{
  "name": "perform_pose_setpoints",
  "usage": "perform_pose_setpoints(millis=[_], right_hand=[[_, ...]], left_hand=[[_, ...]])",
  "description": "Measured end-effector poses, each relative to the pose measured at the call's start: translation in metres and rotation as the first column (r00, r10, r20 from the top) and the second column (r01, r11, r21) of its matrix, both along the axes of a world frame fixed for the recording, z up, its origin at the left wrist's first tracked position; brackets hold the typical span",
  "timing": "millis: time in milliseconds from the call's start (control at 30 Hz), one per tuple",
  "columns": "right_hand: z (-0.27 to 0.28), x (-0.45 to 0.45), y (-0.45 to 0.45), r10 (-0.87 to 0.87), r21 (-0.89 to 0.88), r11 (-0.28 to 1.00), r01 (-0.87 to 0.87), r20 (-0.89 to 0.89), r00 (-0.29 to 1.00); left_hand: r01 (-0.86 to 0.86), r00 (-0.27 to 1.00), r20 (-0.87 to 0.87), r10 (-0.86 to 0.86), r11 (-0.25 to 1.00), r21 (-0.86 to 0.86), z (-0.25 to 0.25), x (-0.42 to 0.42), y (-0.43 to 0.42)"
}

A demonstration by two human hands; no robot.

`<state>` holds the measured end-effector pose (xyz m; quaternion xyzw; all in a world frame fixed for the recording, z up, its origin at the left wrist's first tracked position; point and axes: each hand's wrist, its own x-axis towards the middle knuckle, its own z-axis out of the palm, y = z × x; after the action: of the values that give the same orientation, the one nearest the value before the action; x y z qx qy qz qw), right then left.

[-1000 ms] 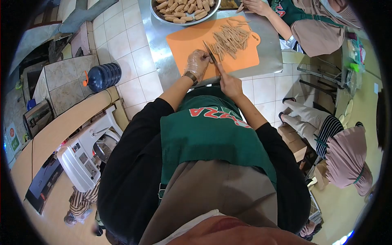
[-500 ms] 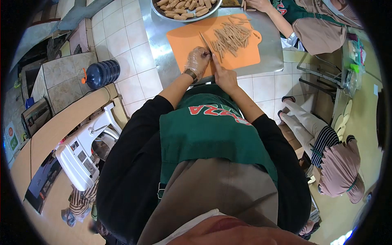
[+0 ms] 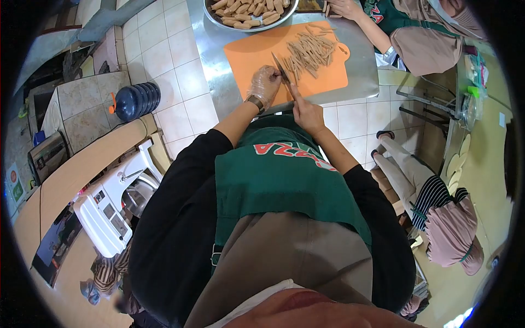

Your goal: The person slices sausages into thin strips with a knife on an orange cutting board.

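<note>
My left hand (image 3: 264,85), in a clear plastic glove, is closed on the orange cutting board (image 3: 251,60); what its fingers press on is too small to make out. Just right of its fingertips is a knife (image 3: 281,69), blade pointing up and left. My bare right hand (image 3: 307,113) is wrapped round the handle, index finger stretched along the knife. Thin light-brown strips (image 3: 311,52) lie heaped on the board right of the blade. A metal bowl (image 3: 251,29) of brown finger-shaped pieces stands beyond the board.
The board lies on a metal table (image 3: 210,71). Across its right end, a co-worker's hand (image 3: 345,9) is near a dark tray (image 3: 310,5). A blue water bottle (image 3: 136,100) lies at the left, above a white mixer (image 3: 112,205). Another person (image 3: 445,218) stands at the right.
The knife and my right hand shifted slightly left and back again, my right hand ending a little farther right than half a second ago. The person at the right has moved lower and left.
</note>
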<state>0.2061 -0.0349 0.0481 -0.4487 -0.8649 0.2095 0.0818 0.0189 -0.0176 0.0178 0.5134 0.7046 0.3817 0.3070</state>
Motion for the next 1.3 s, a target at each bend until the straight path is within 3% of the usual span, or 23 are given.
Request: perform_pose_setpoints(millis=[233,300,400,467,633,700,767,833,900,967,1000,1067,1100,1133,1300], right_hand=[[-0.012,-0.01,0.009,0.026,-0.043,0.999,-0.024,0.037,0.999],[-0.012,-0.011,0.009,0.034,-0.029,0.999,-0.032,0.067,0.997],[-0.009,-0.007,0.004,0.015,-0.023,1.0,-0.015,-0.002,1.0],[-0.003,0.008,-0.004,-0.01,-0.182,0.983,0.026,0.087,0.996],[0.002,0.011,0.009,0.034,-0.072,0.997,-0.029,0.058,0.998],[0.002,0.01,0.015,0.032,0.001,0.999,-0.032,0.049,0.998],[0.009,0.007,0.015,0.002,0.007,1.0,-0.002,-0.031,1.0],[0.011,0.009,0.008,0.071,-0.01,0.997,-0.071,-0.031,0.997],[0.009,0.011,0.002,0.137,-0.024,0.99,-0.138,-0.029,0.99],[0.003,0.014,0.001,0.182,-0.028,0.983,-0.183,-0.049,0.982],[0.001,0.015,0.003,0.18,-0.03,0.983,-0.181,-0.047,0.983],[-0.005,0.017,0.014,0.188,-0.041,0.981,-0.189,-0.013,0.982],[-0.003,0.016,0.021,0.185,-0.042,0.982,-0.185,-0.011,0.983],[-0.001,0.015,0.028,0.165,-0.06,0.985,-0.162,0.04,0.986],[-0.005,0.01,0.05,0.075,-0.05,0.996,-0.07,0.11,0.991]], left_hand=[[0.031,0.999,-0.042,-0.03,0.999,0.024,-0.004,0.0,0.001],[0.011,1.0,0.026,-0.008,0.995,-0.095,-0.001,0.001,0.001],[-0.019,1.0,-0.005,0.019,0.998,-0.065,0.001,0.003,-0.001],[-0.023,1.0,-0.006,0.023,0.997,-0.07,-0.002,0.002,-0.001],[0.053,0.998,-0.02,-0.054,0.997,-0.052,0.004,-0.006,0.002],[0.106,0.994,-0.05,-0.102,0.989,0.1,0.005,-0.019,0.009],[0.147,0.921,-0.383,-0.07,0.974,0.175,0.028,-0.042,0.034],[0.121,0.872,-0.49,0.023,0.958,0.26,0.056,-0.064,0.068],[0.23,0.723,-0.688,-0.068,0.962,0.146,0.07,-0.091,0.104],[0.128,0.681,-0.668,-0.298,0.948,-0.292,0.048,-0.113,0.153],[0.13,0.682,-0.667,-0.3,0.947,-0.293,0.048,-0.115,0.165],[0.146,0.383,-0.698,-0.605,0.786,-0.601,0.06,-0.118,0.187],[0.135,0.417,-0.761,-0.497,0.862,-0.489,0.078,-0.111,0.18],[0.14,0.415,-0.761,-0.498,0.862,-0.487,0.078,-0.107,0.183],[0.206,0.275,-0.739,-0.615,0.789,-0.579,0.081,-0.098,0.194]])
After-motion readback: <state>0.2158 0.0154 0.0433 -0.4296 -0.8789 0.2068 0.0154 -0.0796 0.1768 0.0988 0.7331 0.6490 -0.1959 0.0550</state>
